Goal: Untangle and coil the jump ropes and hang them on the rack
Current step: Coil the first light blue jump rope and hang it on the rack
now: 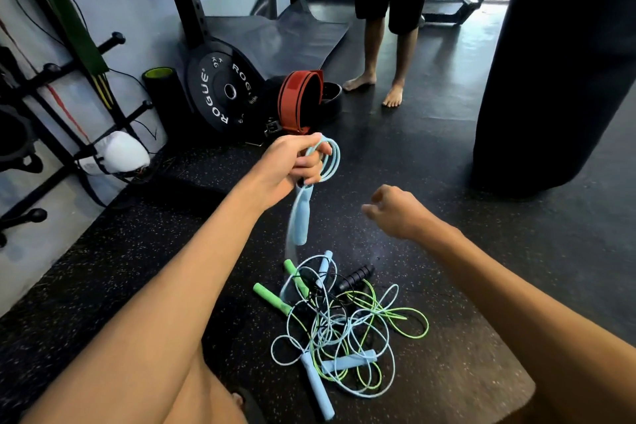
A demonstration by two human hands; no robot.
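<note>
A few light-blue cord loops (331, 158) and a dangling handle (300, 217) are clamped in the left hand (292, 169) above the tangled pile (340, 330), apparently to keep coiled turns clear; the right hand (395, 213), loosely curled, is empty.

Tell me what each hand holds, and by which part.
The left hand grips a light blue jump rope by its looped cord just above one dangling handle. The right hand holds nothing.

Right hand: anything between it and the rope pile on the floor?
Head view: nothing. Bare black mat separates the empty right hand from the tangled rope pile below it.
</note>
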